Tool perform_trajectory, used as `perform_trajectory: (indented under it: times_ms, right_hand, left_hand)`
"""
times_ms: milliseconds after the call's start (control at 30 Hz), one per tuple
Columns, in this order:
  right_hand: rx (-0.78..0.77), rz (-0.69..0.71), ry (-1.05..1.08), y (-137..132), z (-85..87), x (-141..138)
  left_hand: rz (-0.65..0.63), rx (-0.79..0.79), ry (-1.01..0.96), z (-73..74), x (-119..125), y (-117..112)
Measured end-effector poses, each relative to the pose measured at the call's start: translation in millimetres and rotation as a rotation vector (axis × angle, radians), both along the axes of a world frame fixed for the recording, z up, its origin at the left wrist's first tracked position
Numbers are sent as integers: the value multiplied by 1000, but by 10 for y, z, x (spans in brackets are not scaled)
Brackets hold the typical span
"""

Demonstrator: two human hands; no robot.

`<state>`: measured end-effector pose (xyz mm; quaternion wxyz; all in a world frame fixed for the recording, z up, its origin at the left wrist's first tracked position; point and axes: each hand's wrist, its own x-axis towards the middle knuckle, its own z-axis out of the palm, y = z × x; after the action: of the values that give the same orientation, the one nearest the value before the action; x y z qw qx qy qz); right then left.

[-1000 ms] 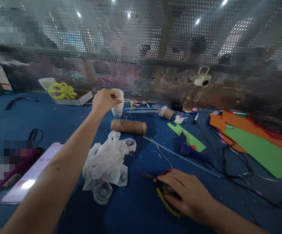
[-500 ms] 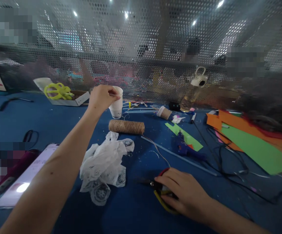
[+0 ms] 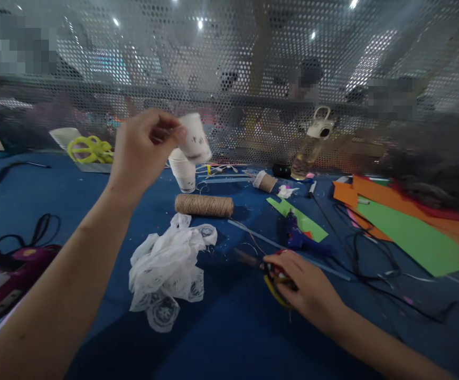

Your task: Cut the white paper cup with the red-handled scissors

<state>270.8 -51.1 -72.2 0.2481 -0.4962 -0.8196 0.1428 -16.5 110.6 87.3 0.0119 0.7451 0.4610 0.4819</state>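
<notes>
My left hand pinches the rim of a white paper cup, held tilted in the air just above a stack of paper cups. Dark printed marks show on the held cup's side. Low on the right, my right hand is wrapped round scissors with red and yellow handles, their blurred blades pointing left. Between the hands lie a roll of brown twine and a crumpled heap of white lace. A strand of twine runs from the roll toward the scissors.
A blue glue gun rests on green paper, its black cable trailing right. Coloured sheets lie at the right. A water bottle stands by the mesh panel. Yellow-green scissors sit back left; a purple tool lies front left.
My left hand has lifted one paper cup up off the stack. My right hand has risen slightly, still gripping the scissors. The view has shifted a little.
</notes>
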Motion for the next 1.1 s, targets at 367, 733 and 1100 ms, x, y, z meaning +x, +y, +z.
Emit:
perform_trajectory:
  times_ms: [367, 733, 1100]
  right_hand:
    - [-4, -121, 723, 50, 112, 39]
    - [-471, 103, 1211, 167, 344, -387]
    - [-198, -143, 1073, 120, 229, -389]
  left_hand:
    - [-784, -880, -169, -805, 300, -1037]
    - [-795, -1129, -411, -962, 409, -977]
    - [-783, -1256, -463, -1099, 395, -1112]
